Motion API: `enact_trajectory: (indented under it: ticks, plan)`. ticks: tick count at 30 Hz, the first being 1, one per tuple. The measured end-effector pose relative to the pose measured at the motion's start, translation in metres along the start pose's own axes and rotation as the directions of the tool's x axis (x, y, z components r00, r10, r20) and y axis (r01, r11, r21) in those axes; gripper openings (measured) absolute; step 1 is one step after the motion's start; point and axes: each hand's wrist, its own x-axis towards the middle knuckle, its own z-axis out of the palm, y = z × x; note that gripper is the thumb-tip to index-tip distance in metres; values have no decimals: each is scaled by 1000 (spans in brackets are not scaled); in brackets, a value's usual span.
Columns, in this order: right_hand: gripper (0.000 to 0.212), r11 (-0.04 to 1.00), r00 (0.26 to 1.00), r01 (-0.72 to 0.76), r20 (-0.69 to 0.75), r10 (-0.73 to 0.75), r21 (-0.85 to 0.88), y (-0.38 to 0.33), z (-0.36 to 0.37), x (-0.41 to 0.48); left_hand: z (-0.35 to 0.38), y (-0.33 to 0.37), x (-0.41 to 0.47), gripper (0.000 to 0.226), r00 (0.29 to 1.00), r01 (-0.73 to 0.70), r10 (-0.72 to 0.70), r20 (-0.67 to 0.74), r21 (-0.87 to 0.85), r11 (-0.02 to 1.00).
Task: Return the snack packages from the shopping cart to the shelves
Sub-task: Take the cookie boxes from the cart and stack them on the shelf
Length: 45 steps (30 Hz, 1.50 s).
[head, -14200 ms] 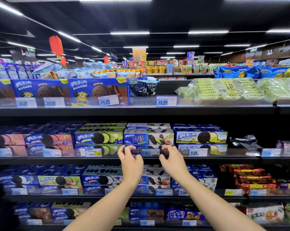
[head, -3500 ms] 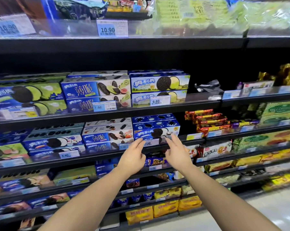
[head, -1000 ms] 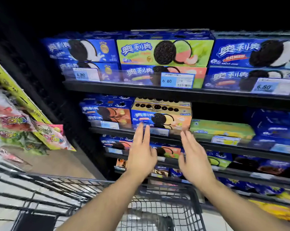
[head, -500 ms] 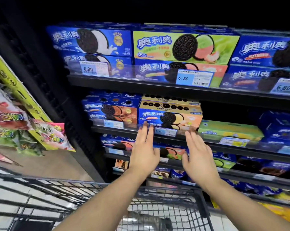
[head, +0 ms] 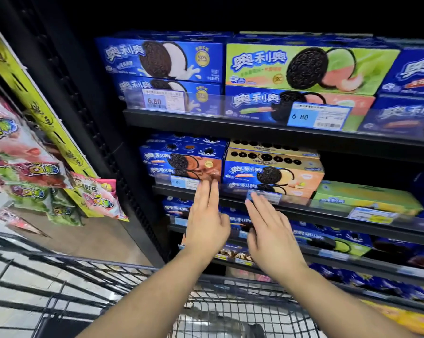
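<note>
Both my hands are stretched out flat, holding nothing, in front of the cookie shelves. My left hand (head: pixel 207 219) has straight fingers whose tips reach the front rail below a blue-and-brown cookie box (head: pixel 184 164). My right hand (head: pixel 270 236) hovers beside it, below an orange cookie box (head: pixel 274 172). The wire shopping cart (head: pixel 103 284) stands below my arms; a clear wrapped package (head: pixel 215 323) lies in its basket.
The upper shelf holds blue and green cookie boxes (head: pixel 308 67) behind price tags (head: pixel 318 117). A green box (head: pixel 367 196) lies flat on the middle shelf at the right. Candy bags (head: pixel 32 172) hang on the left past a black upright (head: pixel 89 123). Lower shelves carry more boxes.
The view has drifted slightly left and down over the last second. Both hands stayed flat and empty, still at the middle shelf's front rail.
</note>
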Motion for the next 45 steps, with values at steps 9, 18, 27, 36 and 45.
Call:
enact_trajectory:
  ticks: [9,18,27,36,45]
  plan:
    - [68,999,990,35,138,-35,2,-11,20,10,-19,-32,17,73,999,34,-35,7,94,995]
    - [65,999,989,32,141,-37,35,7,33,-20,12,-36,-24,67,994,-65,57,-92,-87,994]
    - [60,924,891,-382,261,371,-6,126,37,-115,118,24,-72,47,975,-68,91,202,-118,991]
    - [56,741,709,-668,355,609,62,221,39,-125,220,116,-54,65,872,-165,121,474,52,985]
    - [29,651,663,-744,288,691,152,260,47,-131,244,162,-30,63,895,-199,24,446,350,915]
